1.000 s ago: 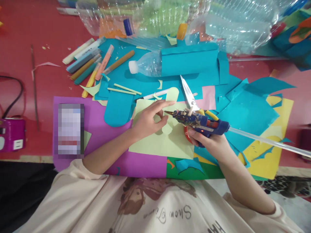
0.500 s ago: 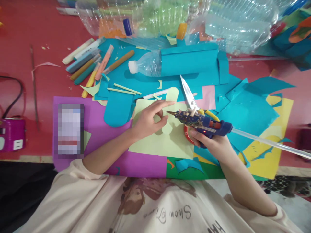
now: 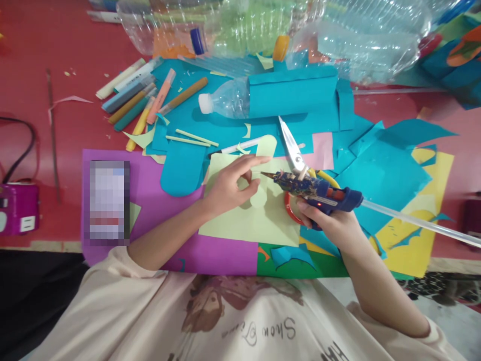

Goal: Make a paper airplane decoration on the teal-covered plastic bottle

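My left hand (image 3: pixel 235 183) steadies a pale green paper strip with rounded ends (image 3: pixel 266 146). Its index finger lies across the strip and its thumb touches the left edge; the curled fingers are partly hidden. In my right hand (image 3: pixel 326 220) is a dark blue hot glue gun (image 3: pixel 319 191), its red light on and a long clear glue stick (image 3: pixel 417 222) out of its back. The nozzle points left, just above the strip, and a fine thread seems to trail from the tip. Below lies a pale green sheet (image 3: pixel 225 220). A red tape roll (image 3: pixel 291 208) sits partly behind the gun.
Scissors (image 3: pixel 291 143) with yellow handles lie beyond the gun. Past them is a bottle wrapped in blue paper (image 3: pixel 293 93). Markers (image 3: pixel 130 103) lie at the upper left, clear plastic bottles (image 3: pixel 356 37) along the back. A phone (image 3: pixel 108 200) rests on purple paper (image 3: pixel 225 255).
My right hand has drawn the glue gun slightly to the right, so its nozzle sits a little farther from my left fingers. My left hand stays nearly still.
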